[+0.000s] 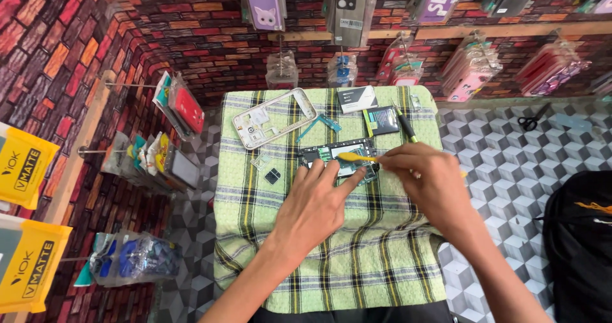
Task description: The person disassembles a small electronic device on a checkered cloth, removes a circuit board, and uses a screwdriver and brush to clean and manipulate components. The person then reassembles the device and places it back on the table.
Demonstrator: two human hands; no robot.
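Observation:
An opened phone body (336, 152) with exposed circuit boards lies on a green checked cloth (331, 246). My left hand (315, 208) rests on the cloth with its fingertips pressing the phone's near edge. My right hand (428, 181) grips a yellow pry tool (354, 158) whose tip points left over the phone's inside. A white phone frame (274, 117) lies to the upper left. A dark battery (382, 120) and a black-handled tool (406, 127) sit beyond the phone.
Small loose parts (272, 176) and a teal flex strip (319, 125) lie on the cloth. Packaged phone cases (180, 108) hang along a brick-pattern wall. Scissors (530, 120) rest on the patterned surface at right. A black bag (580, 234) sits at the right edge.

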